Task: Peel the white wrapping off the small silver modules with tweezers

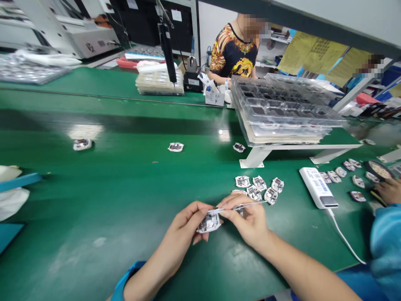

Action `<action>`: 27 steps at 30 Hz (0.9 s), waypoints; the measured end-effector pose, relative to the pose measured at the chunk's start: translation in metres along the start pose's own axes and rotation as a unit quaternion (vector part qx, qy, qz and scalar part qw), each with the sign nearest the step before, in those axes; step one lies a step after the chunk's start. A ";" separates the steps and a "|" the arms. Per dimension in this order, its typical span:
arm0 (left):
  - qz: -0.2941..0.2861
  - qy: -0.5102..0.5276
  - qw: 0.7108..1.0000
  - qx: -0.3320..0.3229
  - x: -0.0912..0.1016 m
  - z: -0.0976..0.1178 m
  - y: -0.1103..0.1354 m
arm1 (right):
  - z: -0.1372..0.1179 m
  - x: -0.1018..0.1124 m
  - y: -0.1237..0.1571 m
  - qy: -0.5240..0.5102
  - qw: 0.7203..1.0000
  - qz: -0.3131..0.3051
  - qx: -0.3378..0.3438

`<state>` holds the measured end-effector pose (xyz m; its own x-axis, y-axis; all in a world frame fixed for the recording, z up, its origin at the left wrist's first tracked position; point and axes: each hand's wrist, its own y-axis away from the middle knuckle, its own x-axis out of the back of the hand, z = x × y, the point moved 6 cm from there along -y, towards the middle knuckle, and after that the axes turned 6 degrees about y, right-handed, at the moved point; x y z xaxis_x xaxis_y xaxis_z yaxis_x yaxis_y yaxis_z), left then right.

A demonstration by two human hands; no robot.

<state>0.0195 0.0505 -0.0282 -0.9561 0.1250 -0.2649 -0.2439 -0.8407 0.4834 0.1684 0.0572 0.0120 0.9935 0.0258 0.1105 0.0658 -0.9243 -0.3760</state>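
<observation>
My left hand (184,225) is closed around the edge of a small white electronic housing with a circuit board inside (209,223), tilted up above the green table. My right hand (252,225) pinches a thin pale stick-like tool (255,203); one end reaches the top edge of the housing and the other points right. Its exact kind is unclear. Under the right hand's curled fingers another small grey-and-white part (240,210) shows, partly hidden. Just beyond my hands, a cluster of similar housings (254,192) lies on the table, one half covered by my right fingers.
Three more housings lie farther off, including one in the middle (176,147). Clear trays (282,104) are stacked on a raised stand. A white corded device (318,188) lies to the right, near a co-worker's hand (389,191). An electric screwdriver (167,52) hangs at the back.
</observation>
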 end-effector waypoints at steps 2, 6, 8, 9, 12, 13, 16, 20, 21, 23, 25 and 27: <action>-0.002 -0.005 1.000 0.000 0.000 -0.001 0.000 | 0.005 0.000 0.001 -0.028 0.999 0.007 -0.039; -0.002 -0.012 1.000 0.002 0.000 -0.002 0.002 | 0.013 -0.002 0.003 -0.051 0.994 0.000 -0.092; 0.001 -0.009 1.000 0.002 -0.001 -0.001 0.002 | 0.017 -0.002 0.003 -0.057 0.992 -0.007 -0.111; 0.003 -0.007 1.000 0.002 -0.001 -0.001 0.001 | 0.018 -0.003 0.003 -0.061 0.991 -0.012 -0.117; 0.010 -0.002 1.000 0.003 -0.001 0.001 0.000 | 0.016 -0.005 0.001 -0.066 0.991 -0.033 -0.114; 0.012 -0.002 1.000 0.001 -0.001 0.002 -0.001 | 0.016 -0.005 0.001 -0.067 0.990 -0.040 -0.115; 0.012 -0.002 1.000 -0.006 0.000 0.003 -0.001 | 0.017 -0.005 0.000 -0.080 0.987 -0.038 -0.131; 0.011 -0.006 1.000 -0.015 0.002 0.003 0.001 | 0.022 -0.002 0.001 -0.100 0.984 -0.003 -0.147; 0.011 -0.009 1.000 -0.017 0.002 0.003 0.001 | 0.022 -0.002 0.001 -0.103 0.984 0.001 -0.145; 0.012 -0.013 1.000 -0.015 0.001 0.002 0.001 | 0.022 -0.003 0.002 -0.104 0.986 0.000 -0.133; 0.016 -0.014 1.000 -0.017 0.001 0.002 0.001 | 0.020 -0.003 0.002 -0.090 0.990 -0.011 -0.110; 0.020 -0.014 0.999 -0.021 0.001 0.002 0.000 | 0.016 -0.004 0.002 -0.066 0.994 -0.024 -0.083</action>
<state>0.0178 0.0519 -0.0264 -0.9691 0.1056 -0.2229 -0.1996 -0.8667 0.4571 0.1663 0.0613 -0.0036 0.9939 0.1106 -0.0015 0.1077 -0.9706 -0.2155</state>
